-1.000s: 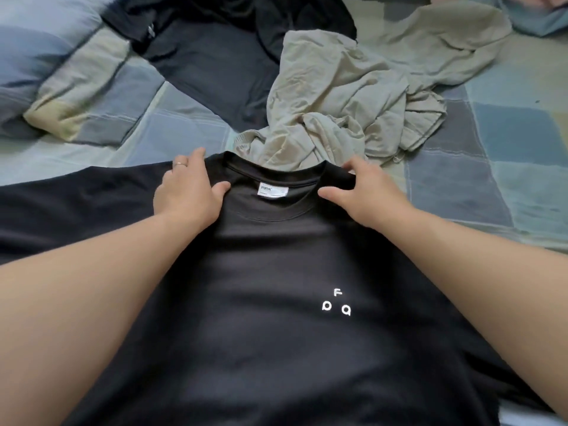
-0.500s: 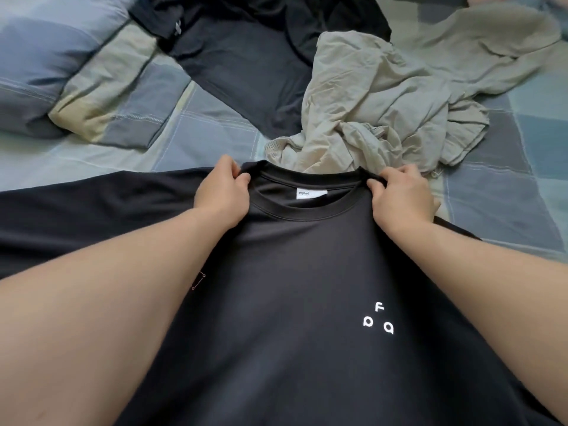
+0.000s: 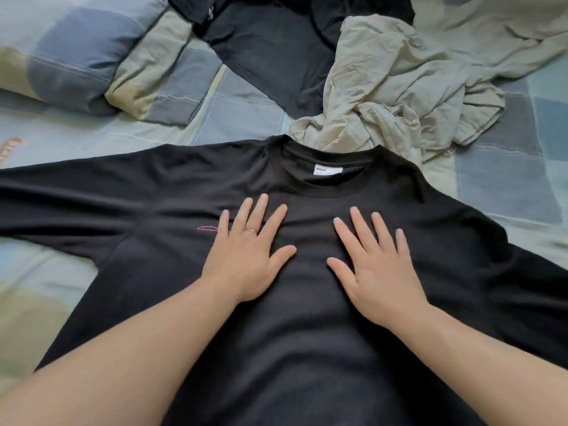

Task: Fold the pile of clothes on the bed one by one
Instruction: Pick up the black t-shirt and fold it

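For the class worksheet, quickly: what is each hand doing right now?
Left hand: open, flat on the black T-shirt.
Right hand: open, flat on it too, holding nothing.

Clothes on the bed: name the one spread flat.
The black tee with the white neck label, under the left hand and right hand. The beige garment lies crumpled beyond its collar; the dark garment behind is rumpled.

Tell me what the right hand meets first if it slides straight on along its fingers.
Probably the collar of the black T-shirt, near the white label; the right hand lies flat on that shirt. The beige garment lies beyond.
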Tool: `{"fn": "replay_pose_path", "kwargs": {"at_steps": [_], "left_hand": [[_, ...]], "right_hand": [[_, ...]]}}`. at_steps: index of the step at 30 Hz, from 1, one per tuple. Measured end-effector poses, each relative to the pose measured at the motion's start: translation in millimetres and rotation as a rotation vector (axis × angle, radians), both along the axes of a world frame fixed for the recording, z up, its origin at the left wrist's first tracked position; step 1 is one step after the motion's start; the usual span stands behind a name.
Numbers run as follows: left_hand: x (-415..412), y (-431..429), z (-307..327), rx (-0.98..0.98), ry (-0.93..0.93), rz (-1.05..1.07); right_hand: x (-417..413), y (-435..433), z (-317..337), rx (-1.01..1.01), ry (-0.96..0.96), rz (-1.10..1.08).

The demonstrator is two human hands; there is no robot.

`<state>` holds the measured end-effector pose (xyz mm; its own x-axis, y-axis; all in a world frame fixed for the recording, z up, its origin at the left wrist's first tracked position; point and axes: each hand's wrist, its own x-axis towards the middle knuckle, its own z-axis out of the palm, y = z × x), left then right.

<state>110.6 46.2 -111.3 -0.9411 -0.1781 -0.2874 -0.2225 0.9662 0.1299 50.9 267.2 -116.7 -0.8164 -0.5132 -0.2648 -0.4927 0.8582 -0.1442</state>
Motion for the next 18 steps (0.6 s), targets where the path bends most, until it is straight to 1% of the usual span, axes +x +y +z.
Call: {"fn": "replay_pose_path", "kwargs": {"at_steps": [3, 5, 7, 9, 12, 15, 18], "left_hand": [[0, -4, -10, 0.001, -0.064, 0.037], [-2, 3, -5, -0.014, -0.061, 0.065], [13, 16, 5, -0.049, -0.016, 0.107], [54, 33, 12, -0.061, -0.029, 0.097], [142, 51, 11, -0.039, -0.099, 0.033], [227, 66, 9, -0.016, -0.116, 0.067], [296, 90, 14, 0.018, -0.202, 0.112]], "right_hand": [[0, 9, -20, 0.079, 0.005, -0.061], [-7, 5, -13, 0.075, -0.048, -0.078], [-4, 3, 2, 0.078, -0.118, -0.086], [22, 12, 15, 0.087, -0.13, -0.05], [106, 42, 12, 0.101, -0.097, 0.027], [176, 66, 5, 0.102, -0.085, 0.001], [225, 77, 8, 0.086, -0.111, 0.041]]}}
